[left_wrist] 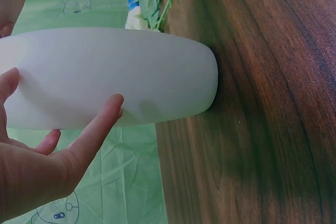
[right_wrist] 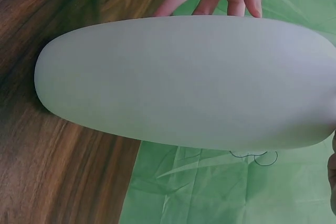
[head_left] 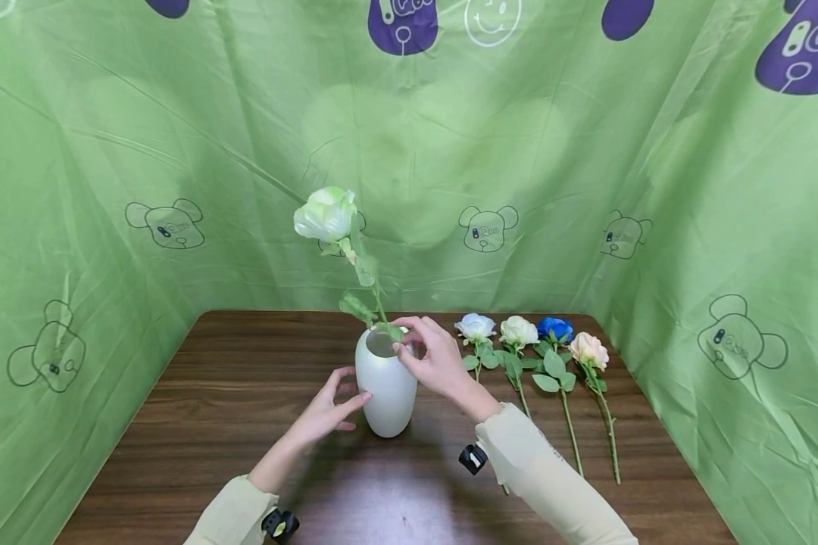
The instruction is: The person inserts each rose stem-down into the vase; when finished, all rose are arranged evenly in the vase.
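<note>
A white vase (head_left: 387,390) stands upright on the wooden table. Out of its mouth leans a pale green-white rose (head_left: 327,214), tilted to the left, its leafy stem (head_left: 379,299) entering the opening. At the rim, my right hand (head_left: 436,356) pinches the rose low on its stem, by a leaf; the exact contact is partly hidden. Beside the vase's left side is my left hand (head_left: 330,405), fingers spread and the thumb over the vase wall. The left wrist view shows that hand's fingertips (left_wrist: 116,100) at the smooth white surface.
To the right lie several roses: a pale blue one (head_left: 476,327), a cream one (head_left: 519,331), a blue one (head_left: 555,329) and a peach one (head_left: 589,350), their stems pointing toward me. Green printed cloth (head_left: 409,151) surrounds the wooden table (head_left: 245,363) at the back and sides.
</note>
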`<state>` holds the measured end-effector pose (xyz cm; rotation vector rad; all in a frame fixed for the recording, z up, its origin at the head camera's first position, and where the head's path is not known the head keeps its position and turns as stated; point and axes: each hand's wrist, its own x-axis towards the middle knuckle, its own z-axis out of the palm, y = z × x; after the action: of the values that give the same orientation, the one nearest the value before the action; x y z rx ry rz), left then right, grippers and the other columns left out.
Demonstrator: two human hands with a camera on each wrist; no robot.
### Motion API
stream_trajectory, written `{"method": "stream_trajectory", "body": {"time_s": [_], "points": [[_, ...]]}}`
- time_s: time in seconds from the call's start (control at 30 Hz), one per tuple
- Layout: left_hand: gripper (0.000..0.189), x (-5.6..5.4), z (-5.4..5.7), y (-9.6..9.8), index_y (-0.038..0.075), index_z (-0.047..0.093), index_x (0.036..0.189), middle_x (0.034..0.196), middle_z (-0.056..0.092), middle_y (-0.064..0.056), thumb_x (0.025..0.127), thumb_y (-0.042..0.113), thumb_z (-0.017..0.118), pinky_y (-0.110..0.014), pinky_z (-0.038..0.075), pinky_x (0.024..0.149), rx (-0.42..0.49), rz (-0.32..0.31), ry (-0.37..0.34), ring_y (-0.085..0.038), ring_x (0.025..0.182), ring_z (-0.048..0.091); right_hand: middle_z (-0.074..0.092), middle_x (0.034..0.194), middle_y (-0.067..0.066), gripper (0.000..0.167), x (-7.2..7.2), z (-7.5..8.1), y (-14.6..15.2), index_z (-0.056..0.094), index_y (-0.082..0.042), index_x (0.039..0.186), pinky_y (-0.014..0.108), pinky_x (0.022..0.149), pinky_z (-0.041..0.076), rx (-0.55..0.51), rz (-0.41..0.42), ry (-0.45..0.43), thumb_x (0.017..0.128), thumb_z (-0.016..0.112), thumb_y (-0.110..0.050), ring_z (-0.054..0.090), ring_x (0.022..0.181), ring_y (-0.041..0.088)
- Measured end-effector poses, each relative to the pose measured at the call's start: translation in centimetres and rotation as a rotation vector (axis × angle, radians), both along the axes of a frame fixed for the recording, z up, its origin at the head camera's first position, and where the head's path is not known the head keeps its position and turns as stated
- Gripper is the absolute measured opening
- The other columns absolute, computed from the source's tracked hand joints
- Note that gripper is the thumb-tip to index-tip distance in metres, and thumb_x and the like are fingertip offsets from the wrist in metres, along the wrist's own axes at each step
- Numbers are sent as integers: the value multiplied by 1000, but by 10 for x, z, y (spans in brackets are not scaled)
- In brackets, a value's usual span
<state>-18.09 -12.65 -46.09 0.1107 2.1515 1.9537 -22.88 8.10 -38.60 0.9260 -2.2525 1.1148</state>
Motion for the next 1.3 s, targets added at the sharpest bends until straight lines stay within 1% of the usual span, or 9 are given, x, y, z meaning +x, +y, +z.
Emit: {"method": "stream_trajectory", "body": {"time_s": [0.27,0.47,0.63,0.77,0.87,0.97,1.03,1.13,1.3], "points": [[60,-1,0,1,16,33,127,124,39,-22,79,30,66,-43,50,66,0,23,-27,-38,102,48,61,83,-7,24,2,0,0,61,-18,101,23,54,41,-48,9,-41,78,63,-11,54,77,4],[60,0,1,1,17,33,126,124,39,-22,79,29,67,-44,50,66,1,31,-26,-39,101,48,62,82,-2,21,0,-2,5,62,-11,100,26,52,44,-178,54,-42,80,63,-6,51,67,9],[59,0,1,2,17,34,126,124,39,-22,79,28,67,-46,50,68,1,30,-28,-40,101,48,64,81,10,17,4,2,17,59,-1,99,26,46,37,-328,29,-150,82,60,1,48,58,13],[59,0,1,1,16,33,126,124,38,-23,79,28,67,-46,49,68,4,25,-22,-43,102,47,63,82,17,15,11,4,29,58,3,98,23,51,40,-372,-55,-250,83,56,4,54,63,17],[59,-1,0,1,15,32,127,124,37,-24,80,28,66,-45,50,67,3,20,-16,-43,102,47,63,82,19,15,8,-7,42,58,4,97,23,57,42,-405,-123,-321,83,56,4,58,72,26],[59,-1,1,2,16,33,127,124,38,-23,80,28,66,-44,50,66,-3,22,-22,-40,102,48,63,83,19,15,-2,-29,59,59,3,97,23,61,45,-437,-194,-419,82,57,4,59,77,30],[59,-1,1,2,17,33,127,124,39,-22,79,29,66,-43,50,66,-8,24,-28,-38,101,49,64,84,18,15,-11,-47,71,59,3,97,23,61,46,-456,-242,-494,82,57,3,60,75,26],[59,-1,1,2,16,33,127,124,39,-22,79,29,66,-42,51,65,-10,25,-26,-36,101,50,64,84,13,17,-22,-72,88,58,0,100,24,51,46,-472,-325,-603,82,56,0,58,64,15],[59,0,0,2,17,33,126,124,40,-21,79,28,67,-42,51,65,-7,25,-32,-34,100,50,64,77,7,22,-27,-98,105,57,-4,104,30,44,43,-471,-437,-731,82,57,-6,54,55,10]]}}
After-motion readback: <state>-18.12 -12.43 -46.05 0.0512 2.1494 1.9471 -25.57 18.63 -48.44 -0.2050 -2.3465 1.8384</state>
